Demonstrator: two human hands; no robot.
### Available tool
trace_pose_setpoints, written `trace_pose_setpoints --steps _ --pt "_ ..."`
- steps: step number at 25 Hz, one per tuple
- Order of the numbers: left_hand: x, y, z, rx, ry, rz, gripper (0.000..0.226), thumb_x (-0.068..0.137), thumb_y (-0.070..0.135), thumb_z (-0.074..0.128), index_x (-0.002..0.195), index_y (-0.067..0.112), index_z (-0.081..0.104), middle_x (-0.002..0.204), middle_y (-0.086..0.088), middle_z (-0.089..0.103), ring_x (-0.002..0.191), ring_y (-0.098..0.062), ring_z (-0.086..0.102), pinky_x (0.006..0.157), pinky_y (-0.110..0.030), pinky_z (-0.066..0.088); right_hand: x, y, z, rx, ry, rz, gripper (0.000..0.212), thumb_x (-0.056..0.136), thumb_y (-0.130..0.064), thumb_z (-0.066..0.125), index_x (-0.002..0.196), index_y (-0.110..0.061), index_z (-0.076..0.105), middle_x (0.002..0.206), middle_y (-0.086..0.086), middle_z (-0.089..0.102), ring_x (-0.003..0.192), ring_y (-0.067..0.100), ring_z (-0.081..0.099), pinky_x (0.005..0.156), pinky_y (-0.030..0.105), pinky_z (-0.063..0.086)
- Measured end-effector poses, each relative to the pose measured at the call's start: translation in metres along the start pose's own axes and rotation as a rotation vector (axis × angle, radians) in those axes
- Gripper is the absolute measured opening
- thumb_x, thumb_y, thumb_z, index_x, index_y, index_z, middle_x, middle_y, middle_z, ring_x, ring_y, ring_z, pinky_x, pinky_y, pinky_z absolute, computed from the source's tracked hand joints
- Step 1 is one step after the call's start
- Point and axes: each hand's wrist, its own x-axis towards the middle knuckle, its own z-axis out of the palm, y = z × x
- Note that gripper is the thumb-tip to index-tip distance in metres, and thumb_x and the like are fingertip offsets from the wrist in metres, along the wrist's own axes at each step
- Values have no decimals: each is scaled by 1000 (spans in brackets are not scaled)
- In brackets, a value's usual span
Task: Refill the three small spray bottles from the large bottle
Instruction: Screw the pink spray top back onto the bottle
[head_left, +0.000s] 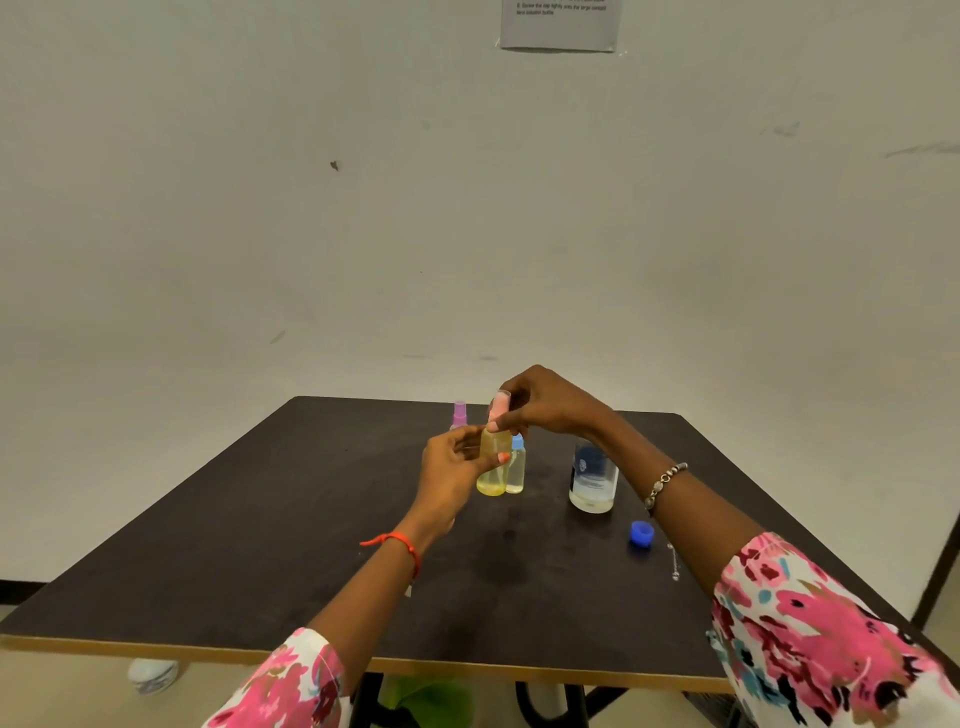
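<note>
Left hand (457, 467) grips the yellow-filled spray bottle (493, 462), right hand (545, 405) pinches its pink cap (500, 405); the large bottle (594, 480) on the bench (260, 545) is nearly empty.

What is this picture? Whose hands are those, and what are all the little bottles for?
The camera sits on a person's head and looks down, so you see their own two arms in flowery sleeves. The left hand holds a small yellow spray bottle by its body. The right hand pinches its pink sprayer top. On the dark table stand a small bottle with a blue top, right beside the yellow one, and another with a purple top behind. To the right stands the large bottle, open and nearly empty, with its blue cap lying nearby.
</note>
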Motion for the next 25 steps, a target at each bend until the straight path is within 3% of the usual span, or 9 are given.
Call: trace_pose_setpoints --steps 4,6,8,10,13,15,18,22,25 --pt "1 0 0 -8 3 24 41 72 2 72 111 3 61 101 -9 67 94 -18 63 84 -30 52 0 -4 6 -22 124 50 31 75 -24 74 60 0 60 57 13 60 48 13 54 46 13 41" --pt "1 -1 1 1 16 38 41 71 3 73 110 3 62 100 -9 67 94 -19 63 85 -31 52 0 -3 15 -50 186 70 43 74 -32 74 50 -7 48 47 5 44 42 12 41 43 19 33" --pt "1 -2 -1 19 26 37 39 71 5 74 108 4 62 96 -6 66 93 -18 63 82 -27 52 -1 -1 17 -69 142 100 48 75 -42 69 55 -4 50 49 6 43 44 12 41 47 21 32" --pt "1 -2 -4 22 27 30 34 72 5 73 104 6 63 91 -2 65 89 -14 62 77 -21 51 -3 -1 9 -49 69 118 47 79 -45 64 75 1 63 66 11 60 55 13 52 55 21 40" --pt "2 -2 -7 0 29 15 36 72 4 73 106 7 62 97 -4 65 93 -16 61 82 -25 51 -5 -5 -4 53 -6 26 30 81 -20 66 104 -1 64 101 13 67 78 15 58 70 23 47" --pt "2 -1 -7 -1 25 14 36 72 3 73 106 6 62 97 -4 64 93 -17 61 81 -24 51 -4 -5 -4 69 2 -7 22 79 -11 68 95 3 66 91 19 68 70 16 58 64 19 46" --pt "0 -2 -8 12 23 11 37 73 2 72 108 5 61 99 -5 64 95 -18 61 85 -29 52 -1 -3 3 25 41 42 24 75 -23 73 80 -1 68 73 13 64 60 16 54 54 16 42" --pt "2 -2 -14 29 9 5 40 73 2 71 111 4 60 101 -6 64 96 -17 61 88 -32 50 -1 -3 8 85 -46 -33 26 78 -18 70 100 -5 65 89 2 63 74 9 55 63 15 43" --pt "1 -1 -15 35 19 28 40 73 3 72 112 4 61 97 -5 66 94 -18 63 85 -29 51 3 -2 18 81 84 8 31 75 -25 73 70 3 64 60 10 53 52 11 43 52 20 34"
